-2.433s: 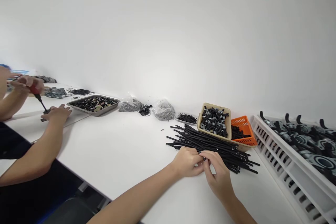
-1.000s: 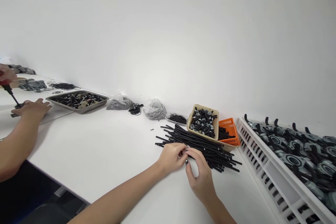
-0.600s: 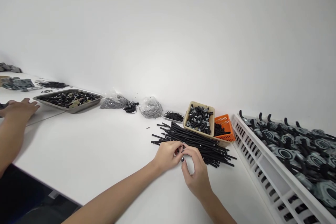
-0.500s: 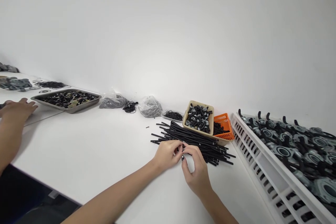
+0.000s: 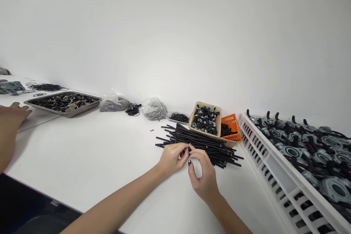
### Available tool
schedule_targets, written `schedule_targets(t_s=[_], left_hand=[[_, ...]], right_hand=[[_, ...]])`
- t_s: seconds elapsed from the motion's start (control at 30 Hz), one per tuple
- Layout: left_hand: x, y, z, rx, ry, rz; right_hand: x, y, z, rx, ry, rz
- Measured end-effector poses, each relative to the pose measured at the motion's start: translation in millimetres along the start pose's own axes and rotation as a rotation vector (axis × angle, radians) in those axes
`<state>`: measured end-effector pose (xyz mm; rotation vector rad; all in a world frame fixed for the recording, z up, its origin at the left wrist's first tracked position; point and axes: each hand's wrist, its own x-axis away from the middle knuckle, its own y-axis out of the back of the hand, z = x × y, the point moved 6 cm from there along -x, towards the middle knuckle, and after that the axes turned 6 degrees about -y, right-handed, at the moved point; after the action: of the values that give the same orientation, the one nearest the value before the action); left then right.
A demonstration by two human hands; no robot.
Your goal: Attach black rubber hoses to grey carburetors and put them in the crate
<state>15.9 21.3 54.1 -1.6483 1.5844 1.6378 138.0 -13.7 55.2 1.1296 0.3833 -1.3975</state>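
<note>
My left hand (image 5: 173, 158) and my right hand (image 5: 203, 174) meet fingertip to fingertip at the near edge of a pile of thin black rods (image 5: 203, 143) on the white table (image 5: 109, 153). Both hands are closed in a pinch on a small dark part I cannot make out. Just behind the rods stand a beige basket (image 5: 206, 119) of black and grey fasteners and an orange basket (image 5: 231, 128).
A white slotted crate (image 5: 276, 168) with several grey and black fittings fills the right side. Along the wall lie clear bags of small parts (image 5: 155, 109), black rings (image 5: 178, 117) and a metal tray (image 5: 63, 101). Another person's hand (image 5: 12, 111) rests at the far left.
The view has swung to the right, so the other person has slid mostly out of frame. My two hands stay pinched together at the rod pile, with small finger movements.
</note>
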Motion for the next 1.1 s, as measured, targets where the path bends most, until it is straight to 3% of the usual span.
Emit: schedule_targets(t_s=[0.4, 0.67, 0.93, 1.1], left_hand=[[1.1, -5.2, -0.2, 0.024, -0.039, 0.055], [3.6, -12.2, -2.1, -0.022, -0.090, 0.125], [5.4, -16.6, -0.3, -0.056, -0.053, 0.165], [6.2, -18.9, 2.7, -0.040, -0.017, 0.205]], right_hand=[[-1.6, 2.0, -0.8, -0.013, -0.039, -0.051], [2.4, 1.3, -19.7, -0.082, -0.230, -0.068], [7.8, -6.7, -42.3, -0.403, -0.507, -0.153], [7.1, -1.8, -52.5, -0.396, -0.558, -0.192]])
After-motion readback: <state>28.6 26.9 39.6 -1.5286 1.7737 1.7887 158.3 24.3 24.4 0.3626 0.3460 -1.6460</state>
